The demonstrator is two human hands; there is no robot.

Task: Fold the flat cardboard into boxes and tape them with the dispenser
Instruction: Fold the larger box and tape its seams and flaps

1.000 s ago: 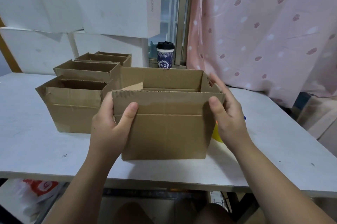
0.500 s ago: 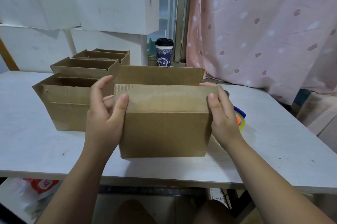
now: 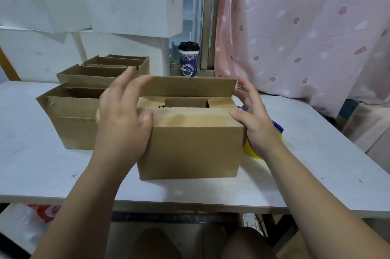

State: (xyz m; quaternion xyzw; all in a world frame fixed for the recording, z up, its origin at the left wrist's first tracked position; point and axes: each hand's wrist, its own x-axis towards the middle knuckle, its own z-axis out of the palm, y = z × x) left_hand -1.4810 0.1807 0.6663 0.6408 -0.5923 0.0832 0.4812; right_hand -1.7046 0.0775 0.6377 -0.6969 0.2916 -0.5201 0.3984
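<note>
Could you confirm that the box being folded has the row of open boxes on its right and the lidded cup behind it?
Not quite: the head view shows the row of open boxes on the left of the box being folded, not its right. The lidded cup is behind it.

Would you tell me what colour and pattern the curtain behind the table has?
Pink curtain, with white spots and darker flower motifs, seen in the head view.

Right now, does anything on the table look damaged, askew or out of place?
Mostly tidy. The open box left of the box being folded stands askew: its left wall slants outward, and its front flap seems nicked near that corner. Nothing is spilled.
</note>
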